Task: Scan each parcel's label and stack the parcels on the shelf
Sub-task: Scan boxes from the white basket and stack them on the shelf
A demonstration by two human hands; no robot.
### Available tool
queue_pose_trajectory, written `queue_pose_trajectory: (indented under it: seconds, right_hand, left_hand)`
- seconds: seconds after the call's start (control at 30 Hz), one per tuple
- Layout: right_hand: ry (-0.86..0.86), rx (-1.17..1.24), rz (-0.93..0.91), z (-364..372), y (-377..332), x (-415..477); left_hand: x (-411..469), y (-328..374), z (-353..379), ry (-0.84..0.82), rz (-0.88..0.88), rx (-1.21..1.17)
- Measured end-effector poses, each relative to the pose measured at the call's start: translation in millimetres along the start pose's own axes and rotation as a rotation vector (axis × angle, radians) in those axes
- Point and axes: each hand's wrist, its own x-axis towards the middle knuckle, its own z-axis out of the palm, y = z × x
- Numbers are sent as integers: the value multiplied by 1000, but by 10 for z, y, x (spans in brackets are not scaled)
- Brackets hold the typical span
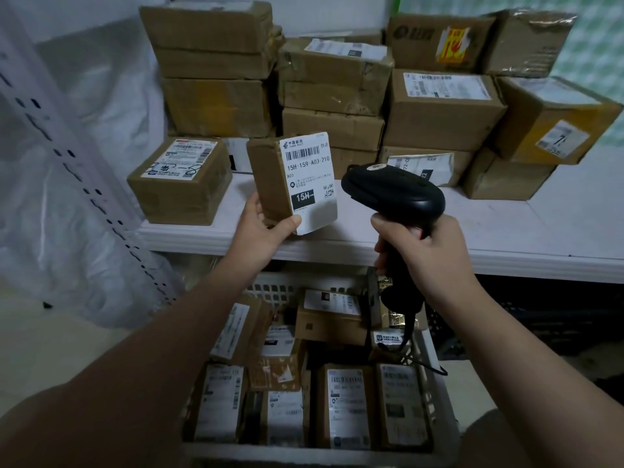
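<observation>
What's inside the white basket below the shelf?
The white basket holds many small brown parcels with white labels, some upright, some piled. Whatever lies beneath them is covered.

White shelf (388, 231) carries stacked cardboard parcels (334, 96).

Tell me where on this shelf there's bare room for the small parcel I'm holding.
The shelf front is bare along its right half, before the stacked boxes, and in a narrower strip right of the lone box. The back is crowded with stacks, and the basket below is full.
</observation>
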Motion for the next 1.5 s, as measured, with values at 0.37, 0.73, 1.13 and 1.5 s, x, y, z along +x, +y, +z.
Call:
queue_pose_trajectory:
  seconds: [0.37, 0.73, 1.13, 1.5]
  right_hand:
    - [-14, -14, -7, 26, 26, 11]
    - [-10, -5, -4, 13, 43, 13]
    - [-43, 16, 11, 32, 85, 66]
    - [-187, 173, 299, 400, 369, 391]
  left_hand:
    - [-6, -6, -27, -30, -14, 4]
    - [-4, -17, -26, -34, -9, 28]
    - [-77, 71, 63, 3, -71, -32]
    - [-276, 314, -91, 237, -211, 515]
